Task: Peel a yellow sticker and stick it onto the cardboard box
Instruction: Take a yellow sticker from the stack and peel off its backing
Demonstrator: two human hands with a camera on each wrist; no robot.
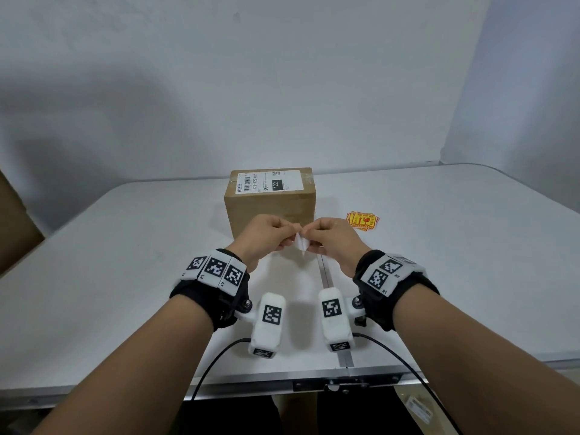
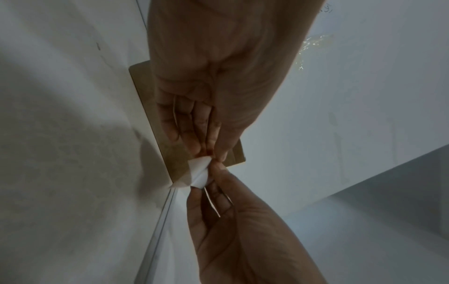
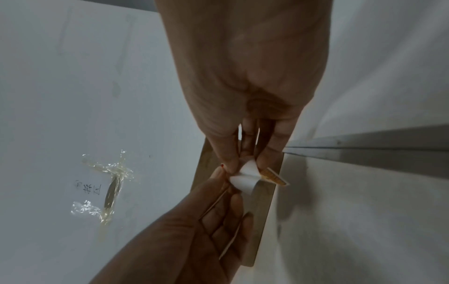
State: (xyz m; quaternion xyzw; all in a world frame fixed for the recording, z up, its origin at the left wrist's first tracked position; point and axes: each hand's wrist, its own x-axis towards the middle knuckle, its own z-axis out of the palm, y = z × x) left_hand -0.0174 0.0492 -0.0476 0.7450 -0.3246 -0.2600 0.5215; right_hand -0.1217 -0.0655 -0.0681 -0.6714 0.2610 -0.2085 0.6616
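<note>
A brown cardboard box (image 1: 270,199) with a white shipping label on top stands at the middle of the white table. Just in front of it, both hands hold one sticker (image 1: 299,243) in the air, white backing toward me. My left hand (image 1: 290,233) pinches its left side and my right hand (image 1: 310,232) pinches the top right corner. In the right wrist view the white backing (image 3: 245,176) curls away from the yellow sticker (image 3: 275,177), whose edge pokes out past my right hand (image 3: 243,163). The left wrist view shows only the white paper (image 2: 200,173) between the fingertips.
A small stack of yellow-and-red stickers (image 1: 362,220) lies on the table right of the box. Crumpled clear tape (image 3: 107,182) with handwriting beside it is stuck to the tabletop. A metal seam (image 1: 326,277) runs to the front edge. A brown board (image 1: 12,215) leans at far left.
</note>
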